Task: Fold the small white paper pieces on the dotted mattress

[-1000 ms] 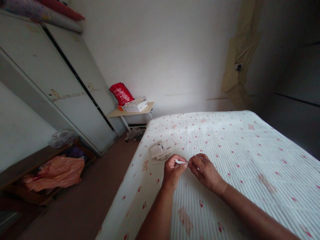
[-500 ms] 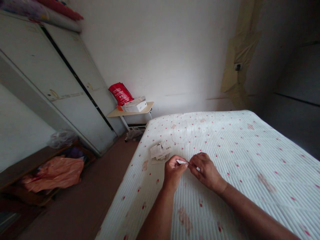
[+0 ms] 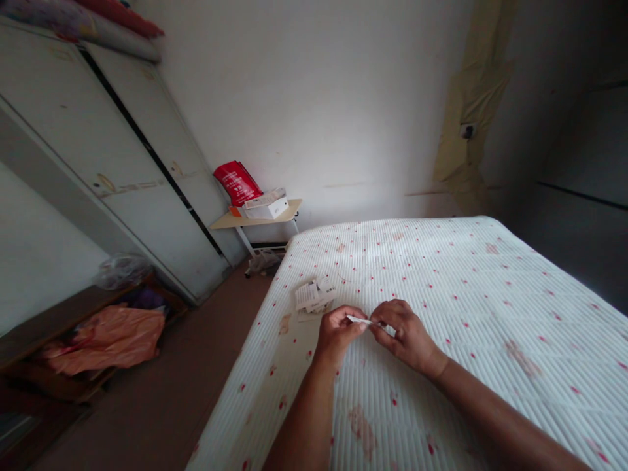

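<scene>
Over the bed, a small piece of white paper (image 3: 360,320) is pinched between my two hands. My left hand (image 3: 338,332) closes thumb and fingers on its left end. Thumb and fingertips of my right hand (image 3: 402,332) are closed on its right end, and part of the paper is hidden by the fingers. Just beyond my left hand, a loose pile of printed paper pieces (image 3: 314,296) lies on the white ribbed bed cover (image 3: 441,275), which has small red marks.
At the far left corner of the bed stands a small table (image 3: 230,222) with a red bag (image 3: 238,183) and a white box (image 3: 269,208). A tall cabinet (image 3: 132,157) lines the left wall. An orange plastic bag (image 3: 108,340) lies on a low wooden shelf (image 3: 44,324).
My left hand has shifted slightly left and turned a little. More of the white paper shows between the fingers of both hands. The pile has not moved.
</scene>
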`<state>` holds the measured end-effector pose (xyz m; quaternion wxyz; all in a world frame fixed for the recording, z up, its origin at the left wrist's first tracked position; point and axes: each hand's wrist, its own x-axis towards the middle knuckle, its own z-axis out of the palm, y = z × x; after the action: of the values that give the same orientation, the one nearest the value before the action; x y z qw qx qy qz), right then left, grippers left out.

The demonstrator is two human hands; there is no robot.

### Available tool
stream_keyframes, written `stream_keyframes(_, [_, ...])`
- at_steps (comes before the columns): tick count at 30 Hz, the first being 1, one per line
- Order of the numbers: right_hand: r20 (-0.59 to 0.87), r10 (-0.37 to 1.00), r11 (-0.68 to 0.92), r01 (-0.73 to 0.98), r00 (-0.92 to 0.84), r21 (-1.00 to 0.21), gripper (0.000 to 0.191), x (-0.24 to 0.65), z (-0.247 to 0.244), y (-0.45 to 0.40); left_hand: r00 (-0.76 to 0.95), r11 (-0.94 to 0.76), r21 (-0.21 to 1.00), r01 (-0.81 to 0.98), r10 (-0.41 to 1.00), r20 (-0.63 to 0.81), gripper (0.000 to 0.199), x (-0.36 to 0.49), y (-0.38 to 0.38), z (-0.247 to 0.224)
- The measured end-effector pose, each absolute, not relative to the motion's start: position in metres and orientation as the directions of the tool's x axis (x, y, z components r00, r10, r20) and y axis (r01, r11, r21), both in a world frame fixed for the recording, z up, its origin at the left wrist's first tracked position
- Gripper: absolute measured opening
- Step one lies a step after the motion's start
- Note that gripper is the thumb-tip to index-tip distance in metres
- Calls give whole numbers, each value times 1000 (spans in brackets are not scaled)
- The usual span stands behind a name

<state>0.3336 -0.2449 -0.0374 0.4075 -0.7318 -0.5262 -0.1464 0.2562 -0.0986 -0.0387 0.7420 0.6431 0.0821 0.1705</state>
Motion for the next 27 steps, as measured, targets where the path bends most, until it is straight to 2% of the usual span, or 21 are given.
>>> stream_keyframes(6, [648,650,-93,888,397,-450,9,333,-38,-243,928,95,987,-130,362,87,18,254,-104,-32])
stream_keyframes(18, [681,631,-142,919,371,-368,11,326,-33,-241,930,-113,978,-175,307,201,11,255,-100,-37])
stream_keyframes(27, [664,604,-148,881,441,-450,10,329,-37,-241,923,-79,987,-139,350,158,14,255,-105,-32])
